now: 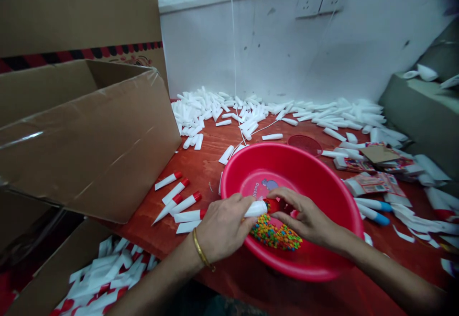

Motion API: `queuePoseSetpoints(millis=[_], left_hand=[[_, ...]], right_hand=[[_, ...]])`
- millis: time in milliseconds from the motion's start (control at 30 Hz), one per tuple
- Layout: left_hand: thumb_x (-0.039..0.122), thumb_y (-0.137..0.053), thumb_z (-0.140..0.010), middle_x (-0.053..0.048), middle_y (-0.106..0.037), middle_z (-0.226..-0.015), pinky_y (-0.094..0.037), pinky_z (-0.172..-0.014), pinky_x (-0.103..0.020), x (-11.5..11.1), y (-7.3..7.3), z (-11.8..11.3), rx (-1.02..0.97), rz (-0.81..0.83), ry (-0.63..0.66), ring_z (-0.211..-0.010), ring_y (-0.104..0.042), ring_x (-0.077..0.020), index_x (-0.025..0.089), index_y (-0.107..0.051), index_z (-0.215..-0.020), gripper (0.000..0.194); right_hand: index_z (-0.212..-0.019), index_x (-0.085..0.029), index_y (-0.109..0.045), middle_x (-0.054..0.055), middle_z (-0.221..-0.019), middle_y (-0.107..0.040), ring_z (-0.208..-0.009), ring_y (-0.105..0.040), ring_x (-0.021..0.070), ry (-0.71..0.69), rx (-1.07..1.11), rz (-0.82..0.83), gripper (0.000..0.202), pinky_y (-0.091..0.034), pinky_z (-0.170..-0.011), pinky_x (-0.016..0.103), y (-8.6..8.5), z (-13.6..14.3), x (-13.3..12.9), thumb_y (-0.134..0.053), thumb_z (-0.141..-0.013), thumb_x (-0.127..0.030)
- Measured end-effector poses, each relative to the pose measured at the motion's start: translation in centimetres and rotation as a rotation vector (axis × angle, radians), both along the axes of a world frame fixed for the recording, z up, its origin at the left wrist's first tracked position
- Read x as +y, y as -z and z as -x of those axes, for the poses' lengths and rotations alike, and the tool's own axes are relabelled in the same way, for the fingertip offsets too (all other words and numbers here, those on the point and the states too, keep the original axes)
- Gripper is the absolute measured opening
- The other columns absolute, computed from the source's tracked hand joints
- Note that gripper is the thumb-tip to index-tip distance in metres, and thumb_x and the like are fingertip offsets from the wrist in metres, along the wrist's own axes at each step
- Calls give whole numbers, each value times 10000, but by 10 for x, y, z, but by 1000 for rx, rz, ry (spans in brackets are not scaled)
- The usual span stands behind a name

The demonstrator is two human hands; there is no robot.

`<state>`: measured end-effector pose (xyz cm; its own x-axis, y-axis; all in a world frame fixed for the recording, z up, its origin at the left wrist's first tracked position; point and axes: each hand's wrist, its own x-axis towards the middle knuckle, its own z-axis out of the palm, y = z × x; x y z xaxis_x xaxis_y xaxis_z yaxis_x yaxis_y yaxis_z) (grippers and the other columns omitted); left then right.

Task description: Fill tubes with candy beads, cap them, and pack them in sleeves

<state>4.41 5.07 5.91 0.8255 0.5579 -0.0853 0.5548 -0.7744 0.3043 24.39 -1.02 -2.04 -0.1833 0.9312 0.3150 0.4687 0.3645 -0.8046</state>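
Note:
Over a red plastic basin (347, 206), my left hand (225, 223), with a gold bangle at the wrist, is closed around a white tube (256, 209). My right hand (304, 213) pinches a red cap (273, 205) at the tube's mouth. Small coloured bits, like candies, show where cap and tube meet; whether the two touch is hard to tell. A heap of multicoloured candies (278, 237) lies in the basin below my hands. To the left of my left hand, several white tubes with red caps (186, 203) lie on the red table.
A large cardboard box (107, 148) stands at the left; a lower box holds many capped tubes (103, 277). White tubes (204, 105) are piled along the wall. On the right lie printed packets (376, 182), blue-tipped tubes (375, 214) and a round red mesh piece (304, 144). A thin cord (234, 43) hangs down.

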Motion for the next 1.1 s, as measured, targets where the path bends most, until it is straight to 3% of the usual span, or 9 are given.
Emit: queuePoseSetpoints(millis=[300, 433, 500, 600, 700, 900, 1100], left_hand=[[295, -402, -867, -54, -564, -932, -460, -704, -323, 4, 13, -8, 55, -89, 68, -833, -562, -195, 196, -469, -1163, 319], [273, -399, -869, -55, -565, -905, -455, -690, -315, 6, 19, -11, 52, -153, 145, -813, -550, -191, 179, -490, -1134, 295], [275, -376, -880, -63, -568, -903, -454, -677, -320, 6, 24, -13, 9, -198, 152, -802, -547, -194, 170, -481, -1152, 311], [297, -368, -884, -71, -574, -921, -460, -671, -324, 6, 31, -13, -65, -187, 148, -800, -553, -197, 166, -464, -1185, 342], [332, -386, -877, -76, -578, -955, -473, -682, -323, 5, 37, -14, -119, -125, 107, -812, -566, -196, 169, -464, -1190, 362], [358, -362, -886, -85, -592, -960, -488, -698, -341, 0, 41, -23, -133, -144, 6, -817, -580, -200, 169, -435, -1237, 405], [365, -413, -868, -44, -597, -989, -477, -757, -309, 8, 38, -21, -230, -5, -50, -882, -577, -176, 228, -442, -1232, 391]], right_hand=[[-1162, -193, -440, 109, -1067, -533, -931, -528, 192, -64, -230, -146, 273, -448, -762, 331, 1, -4, 0, -429, -898, -261], [-891, -174, -519, 60, -800, -566, -713, -533, 161, -63, -172, 63, 256, -444, -646, 300, -2, -2, 5, -399, -895, -401], [-696, -181, -466, 4, -592, -482, -535, -474, 116, -11, -9, 230, 398, -407, -514, 248, -3, 3, 9, -312, -894, -490], [-581, -197, -372, -45, -446, -329, -375, -342, 71, -14, 200, 478, 492, -295, -379, 207, -2, 8, 14, -222, -873, -563], [-598, -193, -414, -49, -414, -304, -353, -305, 70, -13, 213, 545, 483, -244, -354, 207, 2, 9, 18, -227, -869, -547], [-778, -169, -558, -36, -423, -315, -389, -344, 102, 74, 94, 427, 486, -279, -396, 227, 15, 2, 26, -220, -896, -497], [-766, -181, -530, -4, -517, -437, -457, -430, 117, 61, 98, 423, 543, -367, -450, 248, -11, 0, 20, -167, -898, -563]])
